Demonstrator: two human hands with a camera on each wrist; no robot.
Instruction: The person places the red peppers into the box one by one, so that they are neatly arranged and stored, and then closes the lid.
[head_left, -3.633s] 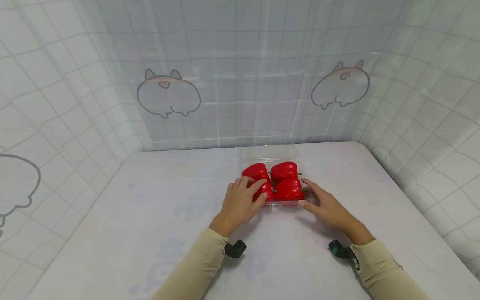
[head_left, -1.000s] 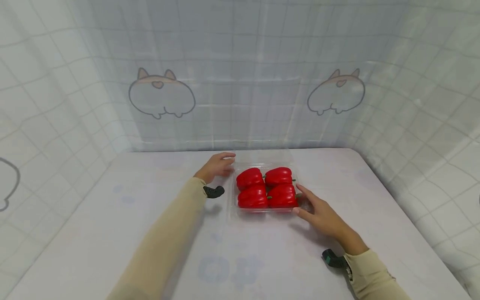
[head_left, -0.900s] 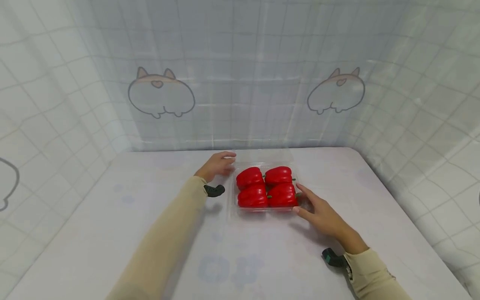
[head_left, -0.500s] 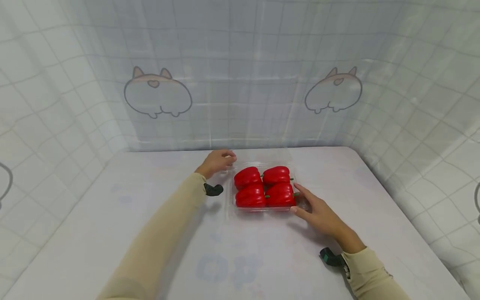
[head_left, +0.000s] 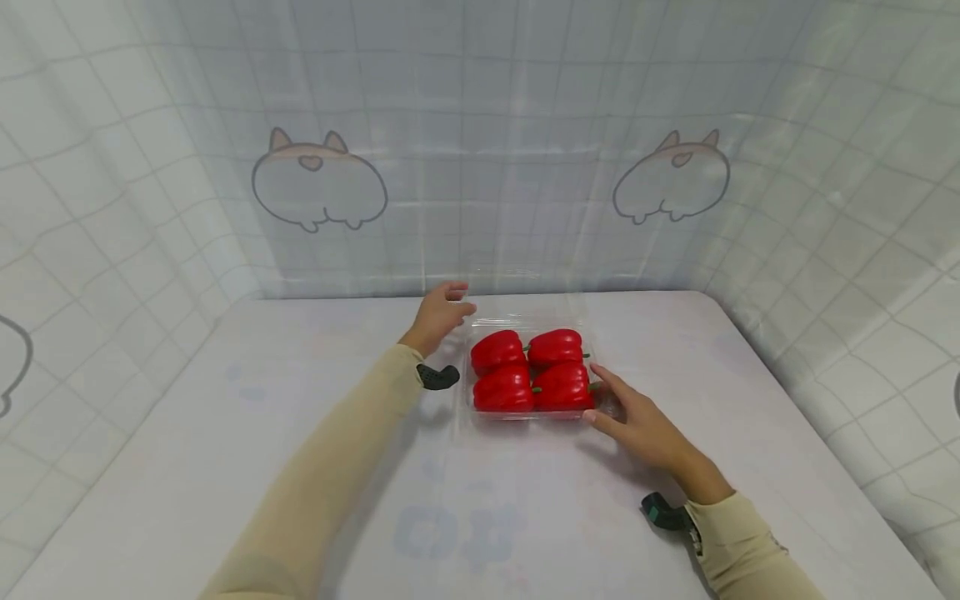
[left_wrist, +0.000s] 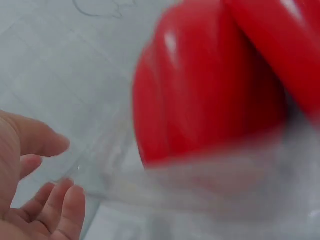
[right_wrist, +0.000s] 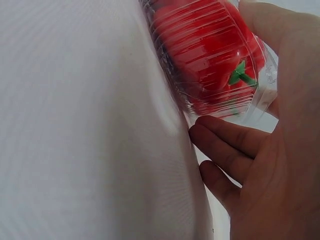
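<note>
Several red bell peppers (head_left: pixel 501 388) with green stems lie in two rows in a clear plastic clamshell box (head_left: pixel 525 417) on the table. Its see-through lid (head_left: pixel 528 308) stands folded back at the far side. My left hand (head_left: pixel 437 318) is at the lid's left edge, thumb and fingers parted. In the left wrist view its fingers (left_wrist: pixel 67 210) are half bent close to the clear plastic. My right hand (head_left: pixel 648 429) lies against the right end of the box, thumb at the front corner and forefinger at the far side. Its other fingers (right_wrist: pixel 225 145) extend loosely under the rim.
A pale table (head_left: pixel 300 367) with faint blue prints holds the box. White grid-patterned curtains (head_left: pixel 495 167) with cartoon animal drawings close off the back and both sides. Dark wrist devices (head_left: pixel 437 377) sit at both cuffs.
My left hand has gone from the peppers at the front left to the lid at the back, lately shifting slightly farther back with its fingers spread wider. The right hand stays at the box's right end.
</note>
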